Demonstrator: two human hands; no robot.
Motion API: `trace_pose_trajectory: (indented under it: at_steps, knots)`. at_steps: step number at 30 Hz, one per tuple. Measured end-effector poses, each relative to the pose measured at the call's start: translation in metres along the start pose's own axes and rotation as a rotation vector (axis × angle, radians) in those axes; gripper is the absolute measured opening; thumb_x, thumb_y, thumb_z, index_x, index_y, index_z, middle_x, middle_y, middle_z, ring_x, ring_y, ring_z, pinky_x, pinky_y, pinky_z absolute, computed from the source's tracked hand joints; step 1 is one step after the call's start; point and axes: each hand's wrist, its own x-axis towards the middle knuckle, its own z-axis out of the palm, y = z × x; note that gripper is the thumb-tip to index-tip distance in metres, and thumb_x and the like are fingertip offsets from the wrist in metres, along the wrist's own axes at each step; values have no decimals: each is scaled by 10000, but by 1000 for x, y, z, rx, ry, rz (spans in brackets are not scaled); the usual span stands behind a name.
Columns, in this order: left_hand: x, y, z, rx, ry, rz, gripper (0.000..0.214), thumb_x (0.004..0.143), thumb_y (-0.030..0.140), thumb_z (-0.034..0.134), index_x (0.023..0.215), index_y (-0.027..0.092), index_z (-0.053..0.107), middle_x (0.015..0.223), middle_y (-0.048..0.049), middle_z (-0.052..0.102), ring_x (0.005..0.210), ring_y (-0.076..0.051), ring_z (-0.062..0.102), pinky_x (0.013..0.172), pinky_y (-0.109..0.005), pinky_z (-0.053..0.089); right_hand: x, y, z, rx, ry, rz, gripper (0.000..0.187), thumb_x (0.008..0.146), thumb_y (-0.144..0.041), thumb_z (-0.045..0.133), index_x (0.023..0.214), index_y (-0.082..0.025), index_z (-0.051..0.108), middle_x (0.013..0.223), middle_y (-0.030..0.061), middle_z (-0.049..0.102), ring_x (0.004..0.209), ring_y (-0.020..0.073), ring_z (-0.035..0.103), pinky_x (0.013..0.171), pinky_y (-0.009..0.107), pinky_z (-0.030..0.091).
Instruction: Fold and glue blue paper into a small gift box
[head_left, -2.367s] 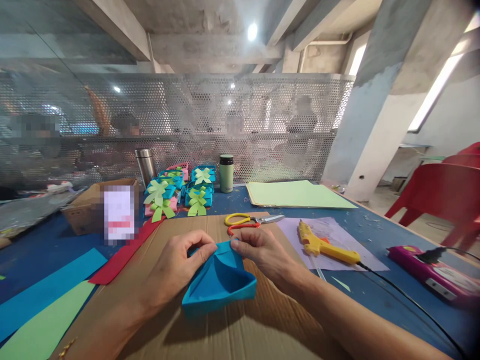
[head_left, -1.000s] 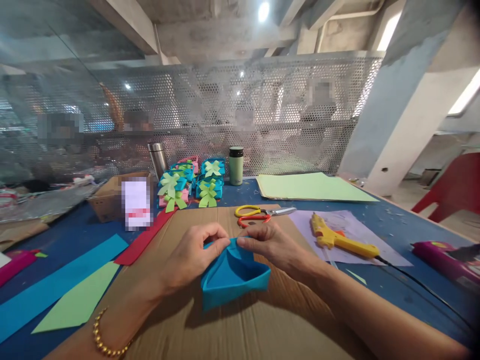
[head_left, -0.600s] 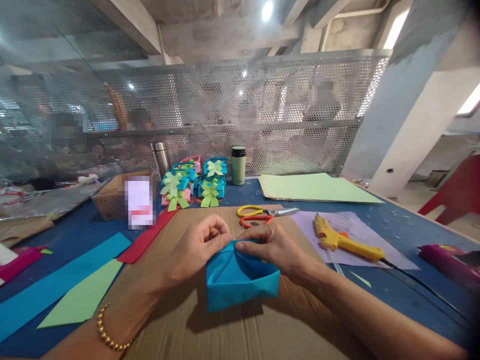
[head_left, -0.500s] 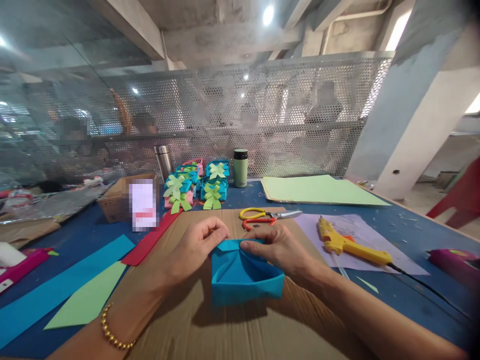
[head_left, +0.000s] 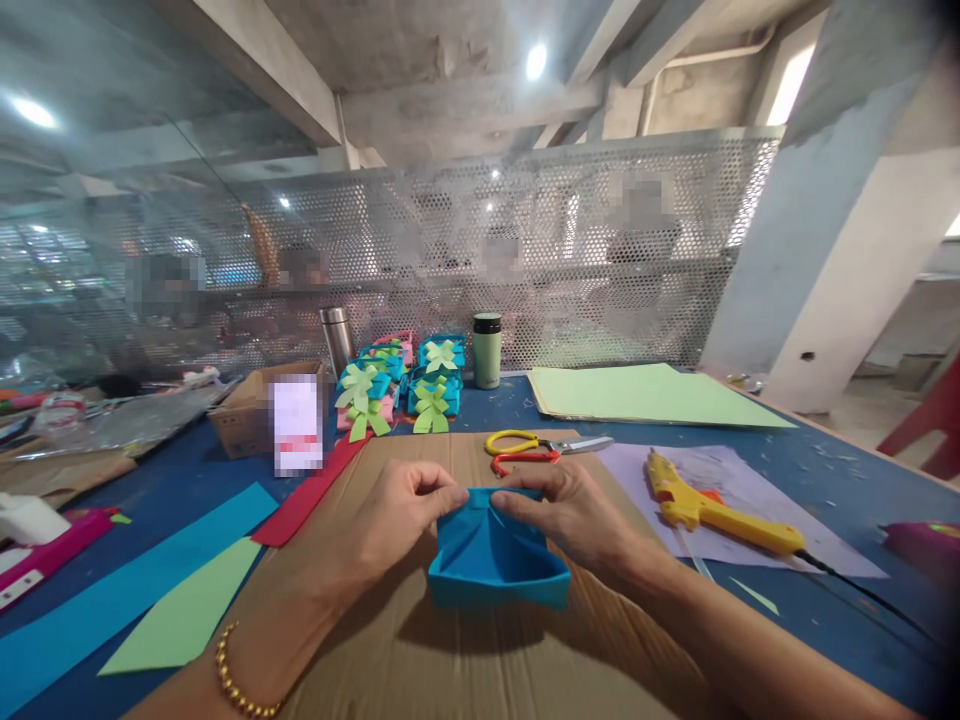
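Between my hands is a blue paper box [head_left: 499, 575] with an open top, held a little above a sheet of brown cardboard [head_left: 420, 660]. My left hand [head_left: 409, 510] pinches the far left edge of the box between thumb and fingers. With thumb on the inside and fingers behind, my right hand [head_left: 562, 505] grips the far right edge. The two thumbs are close together on the far wall. Just beyond my right hand lie scissors [head_left: 517, 450] with yellow and red handles.
A yellow glue gun [head_left: 697, 505] rests on purple paper [head_left: 810, 550] at right. Blue strip [head_left: 172, 560], green piece [head_left: 187, 610] and red strip [head_left: 315, 490] lie left. Behind stand several bow-topped paper boxes [head_left: 431, 385], a green tumbler [head_left: 487, 355], a steel flask [head_left: 337, 340] and green sheets [head_left: 645, 395].
My left thumb and fingers have closed onto the far edge of the box, beside the right thumb. The box has turned slightly, and the whole view has shifted a little.
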Motion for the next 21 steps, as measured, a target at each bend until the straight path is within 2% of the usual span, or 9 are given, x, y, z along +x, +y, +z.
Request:
trace_pose_trajectory:
  at_steps: [2,7,11,16,21]
  knots:
    - [1,-2,0,-35,-8,-11,273,802,385,658,646,166,612,471,67,426,428,-75,336,420,-222,244,1,1,-1,14,-12,8,352,808,-409,649,573,-175,532,590,-36,403,528,89,341,466,233,270]
    - [3,-3,-4,-78,-61,-10,275,775,392,710,678,141,652,581,30,547,524,-87,432,496,-223,300,0,-4,-5,-53,-6,-8,338,811,-378,655,567,-161,568,593,-36,420,554,88,344,491,233,274]
    - [3,-1,-7,-124,-114,-13,292,792,419,686,724,136,660,622,15,584,564,-103,481,544,-231,344,0,-6,-7,-47,7,23,329,823,-385,637,592,-155,591,602,-28,442,573,97,375,507,239,292]
    - [2,3,-8,19,-61,43,269,816,365,629,662,145,636,616,14,580,578,-110,483,576,-240,371,1,-7,-8,-32,0,26,370,781,-430,696,561,-152,588,576,-29,434,567,100,364,511,245,294]
    - [0,5,-8,131,-93,93,267,860,388,581,786,155,690,677,11,579,615,-118,474,557,-232,353,-1,-8,-6,-5,-24,28,320,788,-421,698,618,-150,679,579,-14,495,584,112,403,531,249,328]
